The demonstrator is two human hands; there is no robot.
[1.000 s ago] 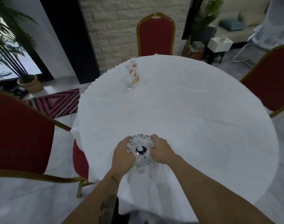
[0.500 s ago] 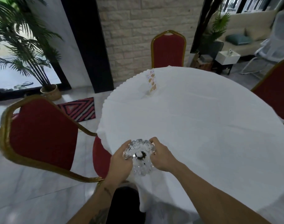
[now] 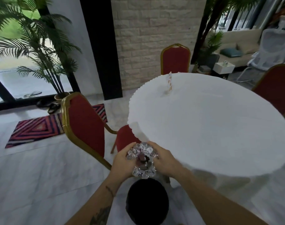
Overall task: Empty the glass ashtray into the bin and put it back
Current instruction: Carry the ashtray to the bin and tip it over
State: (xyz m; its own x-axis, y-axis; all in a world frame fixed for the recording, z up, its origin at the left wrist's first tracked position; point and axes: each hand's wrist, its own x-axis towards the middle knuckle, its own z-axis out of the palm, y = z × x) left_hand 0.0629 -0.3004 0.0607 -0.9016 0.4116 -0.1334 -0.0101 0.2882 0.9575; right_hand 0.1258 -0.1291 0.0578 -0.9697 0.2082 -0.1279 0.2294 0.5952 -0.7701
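The cut-glass ashtray [image 3: 142,160] with dark bits in its bowl is off the table, held in the air between both hands. My left hand [image 3: 122,161] grips its left side and my right hand [image 3: 165,159] grips its right side. Directly below it on the floor stands a black round bin [image 3: 146,202], its dark opening facing up. The round table with a white cloth [image 3: 211,125] lies to the right of the ashtray.
A red chair with a gold frame [image 3: 85,125] stands close on the left, its seat tucked under the table. Two more red chairs [image 3: 175,60] sit at the far side and right. A clear card holder [image 3: 169,85] stands on the table. A striped rug [image 3: 41,127] lies on the marble floor.
Both hands lifted the ashtray off the tablecloth and brought it left and back over the table's edge, above the black bin. The view swung left.
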